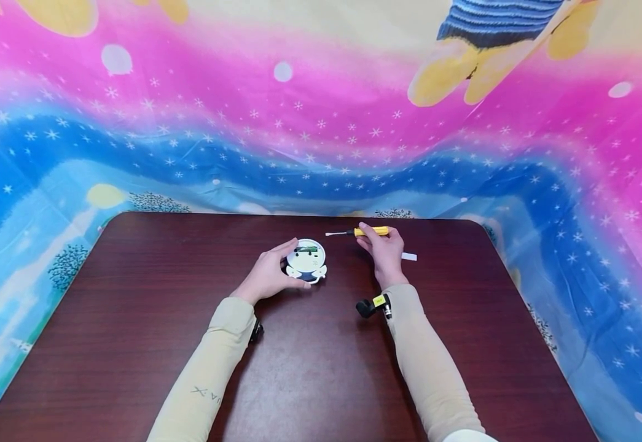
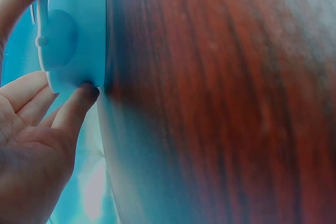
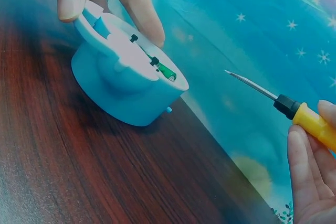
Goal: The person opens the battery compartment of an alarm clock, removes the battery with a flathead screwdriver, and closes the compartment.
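Note:
A small round alarm clock (image 1: 306, 263), white and blue, lies with its back facing up near the far middle of the table. A green battery (image 3: 167, 72) shows in the slot on its back, beside two black knobs. Around the clock's left side, my left hand (image 1: 268, 273) grips it with thumb and fingers on opposite edges. To the right, my right hand (image 1: 385, 253) holds a screwdriver (image 1: 375, 231) by its yellow handle, above the table. The screwdriver's metal tip points left, apart from the clock.
A flat white strip (image 1: 409, 256) lies on the dark wooden table (image 1: 309, 368) just right of my right hand. Behind the table's far edge hangs a colourful patterned cloth (image 1: 321, 135), which also runs along both sides.

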Action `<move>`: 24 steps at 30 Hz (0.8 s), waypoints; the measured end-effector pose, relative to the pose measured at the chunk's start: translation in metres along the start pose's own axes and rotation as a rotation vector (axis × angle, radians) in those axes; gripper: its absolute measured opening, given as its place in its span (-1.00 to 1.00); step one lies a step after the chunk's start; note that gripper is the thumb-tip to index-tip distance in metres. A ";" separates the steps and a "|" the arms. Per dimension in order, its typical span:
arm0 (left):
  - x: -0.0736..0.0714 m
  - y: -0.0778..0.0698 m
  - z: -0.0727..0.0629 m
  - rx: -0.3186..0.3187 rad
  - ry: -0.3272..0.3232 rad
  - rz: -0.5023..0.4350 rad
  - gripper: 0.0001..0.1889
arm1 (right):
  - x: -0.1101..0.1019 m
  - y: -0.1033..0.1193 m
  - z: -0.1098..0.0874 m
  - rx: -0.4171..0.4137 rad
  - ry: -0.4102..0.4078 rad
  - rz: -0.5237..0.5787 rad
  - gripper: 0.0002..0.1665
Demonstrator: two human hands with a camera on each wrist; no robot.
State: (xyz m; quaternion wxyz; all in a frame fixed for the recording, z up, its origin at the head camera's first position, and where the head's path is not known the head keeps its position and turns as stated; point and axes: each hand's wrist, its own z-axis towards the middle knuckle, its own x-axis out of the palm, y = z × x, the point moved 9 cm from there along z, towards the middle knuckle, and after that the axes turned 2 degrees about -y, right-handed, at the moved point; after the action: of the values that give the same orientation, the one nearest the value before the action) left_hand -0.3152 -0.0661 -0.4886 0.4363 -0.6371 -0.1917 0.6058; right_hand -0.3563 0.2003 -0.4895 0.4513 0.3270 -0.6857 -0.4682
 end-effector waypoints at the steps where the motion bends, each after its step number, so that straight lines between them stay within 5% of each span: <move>1: 0.000 0.000 0.000 0.000 -0.001 0.001 0.16 | -0.001 0.000 0.000 -0.001 -0.004 -0.005 -0.47; 24: 0.000 -0.001 0.000 0.004 -0.003 0.007 0.16 | -0.016 0.010 0.007 -0.060 -0.056 -0.020 -0.61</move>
State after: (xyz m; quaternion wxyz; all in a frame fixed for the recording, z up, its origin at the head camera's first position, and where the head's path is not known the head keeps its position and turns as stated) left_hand -0.3149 -0.0659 -0.4880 0.4350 -0.6361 -0.1889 0.6086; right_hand -0.3575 0.2200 -0.4861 0.4366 0.3070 -0.6805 -0.5021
